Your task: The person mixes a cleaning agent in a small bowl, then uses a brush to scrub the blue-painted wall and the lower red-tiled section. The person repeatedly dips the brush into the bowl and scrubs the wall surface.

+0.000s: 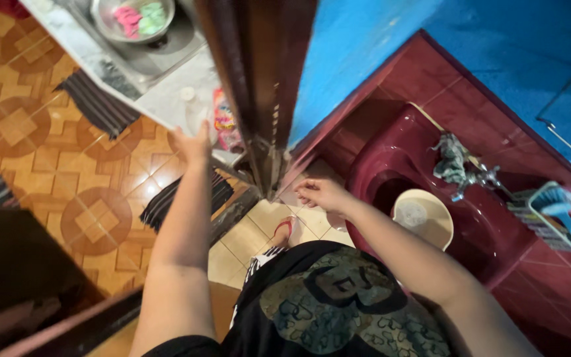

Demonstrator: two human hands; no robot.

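Standing in a doorway between a tiled kitchen and a small blue-walled washroom, looking straight down. Left hand stretched forward, fingers spread and apart, palm toward the edge of the counter beside the dark wooden door frame; holding nothing, contact with the counter edge likely but not certain from this angle. Right hand low in front of the body, fingers loosely curled and drawn together near the foot of the door frame; empty as far as can be seen, though anything small pinched there would be hidden. Judged as a step across the threshold: best done with the left palm kept flat on something fixed for balance, the sandalled foot planted fully on the pale floor tile before weight shifts, right hand kept clear of the frame's rough edge. Count: two hands, one foot visible, one red sandal strap, one metal bowl in the sink holding pink and green items, two striped mats on the patterned kitchen floor, one maroon basin, one cream dipper inside it, one tap with a rag draped by it, one brush in a rack at right.
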